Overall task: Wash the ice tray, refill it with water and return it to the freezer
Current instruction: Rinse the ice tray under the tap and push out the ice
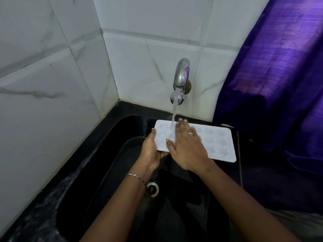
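head view, looking steeply down, close over sink [111,130]

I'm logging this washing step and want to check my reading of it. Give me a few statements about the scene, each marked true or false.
1. Water runs from the tap. True.
2. The left hand holds the tray by its end. True.
3. The right hand grips a sponge. False: it lies flat on the tray and holds nothing.
4. The tray lies on the bottom of the sink. False: it is up near the rim, under the stream.
5. A purple curtain hangs to the right. True.
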`<state>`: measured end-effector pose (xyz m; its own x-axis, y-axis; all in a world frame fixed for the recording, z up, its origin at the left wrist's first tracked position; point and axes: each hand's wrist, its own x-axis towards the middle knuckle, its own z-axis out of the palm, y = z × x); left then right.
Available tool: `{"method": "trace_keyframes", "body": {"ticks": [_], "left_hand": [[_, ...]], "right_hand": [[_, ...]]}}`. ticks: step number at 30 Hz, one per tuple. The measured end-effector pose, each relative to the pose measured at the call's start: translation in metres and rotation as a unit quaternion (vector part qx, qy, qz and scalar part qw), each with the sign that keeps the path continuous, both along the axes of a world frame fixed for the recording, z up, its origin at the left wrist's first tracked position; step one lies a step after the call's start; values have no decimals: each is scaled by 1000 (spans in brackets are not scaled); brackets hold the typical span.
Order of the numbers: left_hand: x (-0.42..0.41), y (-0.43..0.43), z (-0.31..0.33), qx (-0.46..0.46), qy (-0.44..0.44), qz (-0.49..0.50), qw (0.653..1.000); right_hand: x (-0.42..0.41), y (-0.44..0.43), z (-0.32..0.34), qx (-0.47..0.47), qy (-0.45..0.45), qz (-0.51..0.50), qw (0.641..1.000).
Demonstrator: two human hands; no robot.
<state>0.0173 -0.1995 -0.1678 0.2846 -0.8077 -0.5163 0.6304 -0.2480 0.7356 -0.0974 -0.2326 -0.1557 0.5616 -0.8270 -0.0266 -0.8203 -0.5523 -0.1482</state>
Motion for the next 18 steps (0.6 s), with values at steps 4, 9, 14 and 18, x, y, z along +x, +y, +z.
{"method": "trace_keyframes", "body": {"ticks": [4, 9, 14, 18], "left_hand": [[-10, 1, 2, -20, 36, -30, 999], [2, -1, 0, -39, 48, 19, 998], [18, 1, -4, 1, 1, 68, 998], [37, 8, -4, -1, -33, 129, 991]], "right_hand": [[15, 3, 4, -40, 22, 101, 994], [6, 5, 3, -51, 6, 193, 980], [-20, 16, -3, -49, -11, 224, 973], [-47, 18, -8, -46, -31, 119, 991]]}}
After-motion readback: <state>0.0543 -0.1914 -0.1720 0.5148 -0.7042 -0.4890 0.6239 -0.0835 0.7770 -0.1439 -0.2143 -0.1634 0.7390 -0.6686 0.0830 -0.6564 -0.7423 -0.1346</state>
